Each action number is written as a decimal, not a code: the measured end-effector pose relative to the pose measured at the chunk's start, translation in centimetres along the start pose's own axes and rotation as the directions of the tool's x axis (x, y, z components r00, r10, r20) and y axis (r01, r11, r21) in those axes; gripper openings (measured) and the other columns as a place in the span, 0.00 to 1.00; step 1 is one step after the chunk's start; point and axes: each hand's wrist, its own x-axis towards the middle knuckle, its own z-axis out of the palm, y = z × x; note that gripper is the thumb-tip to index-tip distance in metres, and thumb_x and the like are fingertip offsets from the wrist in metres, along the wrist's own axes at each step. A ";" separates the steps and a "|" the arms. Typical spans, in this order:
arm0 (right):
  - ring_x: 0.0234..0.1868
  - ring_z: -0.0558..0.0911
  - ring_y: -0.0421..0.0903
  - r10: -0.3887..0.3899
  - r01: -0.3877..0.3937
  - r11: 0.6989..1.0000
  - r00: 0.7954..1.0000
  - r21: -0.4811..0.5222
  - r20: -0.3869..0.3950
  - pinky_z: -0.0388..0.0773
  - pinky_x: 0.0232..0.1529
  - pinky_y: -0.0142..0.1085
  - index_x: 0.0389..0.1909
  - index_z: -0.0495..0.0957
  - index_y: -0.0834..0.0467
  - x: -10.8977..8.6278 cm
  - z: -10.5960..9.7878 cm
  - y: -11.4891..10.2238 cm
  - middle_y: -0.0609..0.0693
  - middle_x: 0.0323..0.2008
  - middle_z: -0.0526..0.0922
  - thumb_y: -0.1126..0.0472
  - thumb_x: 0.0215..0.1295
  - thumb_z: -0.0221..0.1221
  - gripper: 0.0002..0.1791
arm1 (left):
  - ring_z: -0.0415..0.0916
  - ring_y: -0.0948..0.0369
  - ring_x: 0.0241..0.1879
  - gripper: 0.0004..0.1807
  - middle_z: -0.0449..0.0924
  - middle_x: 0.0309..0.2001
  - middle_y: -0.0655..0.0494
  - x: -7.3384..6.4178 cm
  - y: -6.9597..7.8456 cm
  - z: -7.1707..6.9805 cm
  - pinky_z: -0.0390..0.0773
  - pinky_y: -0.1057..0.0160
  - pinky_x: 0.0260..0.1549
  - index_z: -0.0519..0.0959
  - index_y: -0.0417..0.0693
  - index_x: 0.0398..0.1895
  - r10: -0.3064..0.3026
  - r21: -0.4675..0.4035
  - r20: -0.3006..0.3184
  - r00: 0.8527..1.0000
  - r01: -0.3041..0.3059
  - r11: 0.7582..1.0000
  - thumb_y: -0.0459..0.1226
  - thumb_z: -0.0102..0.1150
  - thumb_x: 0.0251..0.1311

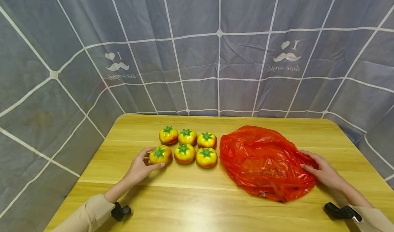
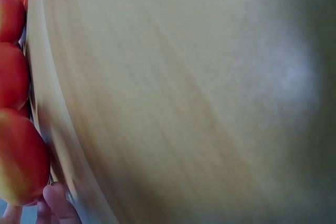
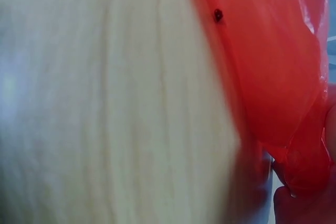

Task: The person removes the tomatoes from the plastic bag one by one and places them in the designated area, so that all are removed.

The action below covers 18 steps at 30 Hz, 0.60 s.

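Several glossy yellow-and-red tomatoes with green leafy tops stand in two rows of three on the table. My left hand (image 1: 142, 167) grips the nearest-left tomato (image 1: 160, 154), thumb on its near side and fingers round its left and far side. In the left wrist view, fingertips (image 2: 59, 203) touch that tomato's red side. To the right of the rows lies a crumpled red plastic bag (image 1: 264, 163). At the bag's right edge, my right hand (image 1: 324, 170) holds the plastic between thumb and fingers. Bunched red plastic (image 3: 307, 166) shows between those fingers. The bag's opening cannot be made out.
The wooden table (image 1: 184, 198) has rounded far corners. Behind it and along its sides hangs a grey curtain (image 1: 197, 61) with white lines. The middle tomato of the near row (image 1: 184, 154) sits just right of the gripped one.
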 end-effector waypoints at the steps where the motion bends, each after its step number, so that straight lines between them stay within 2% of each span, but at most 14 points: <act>1: 0.51 0.66 0.15 0.003 -0.003 1.000 1.000 0.002 0.001 0.59 0.48 0.10 0.55 0.69 0.74 0.0 0.0 0.0 0.18 0.52 0.68 0.81 0.54 0.58 0.24 | 0.71 0.53 0.45 0.40 0.73 0.53 0.38 0.1 -0.1 0.0 0.71 0.66 0.40 0.64 0.39 0.66 0.001 0.002 0.005 1.000 -0.001 1.000 0.42 0.70 0.52; 9: 0.50 0.68 0.15 0.018 -0.018 1.000 1.000 0.007 0.008 0.61 0.47 0.09 0.56 0.69 0.73 -0.2 -0.3 0.0 0.18 0.52 0.69 0.80 0.55 0.58 0.25 | 0.71 0.54 0.43 0.40 0.74 0.54 0.37 0.7 -0.2 0.4 0.71 0.68 0.35 0.64 0.40 0.66 0.002 0.010 0.010 1.000 -0.002 1.000 0.41 0.71 0.51; 18: 0.50 0.68 0.16 0.010 -0.010 1.000 1.000 0.018 0.020 0.60 0.48 0.09 0.55 0.69 0.74 0.2 -0.4 0.0 0.18 0.52 0.70 0.81 0.54 0.58 0.25 | 0.69 0.55 0.42 0.39 0.72 0.55 0.37 0.8 -0.1 0.5 0.69 0.71 0.30 0.64 0.40 0.67 -0.017 -0.032 0.004 1.000 0.017 0.999 0.40 0.70 0.52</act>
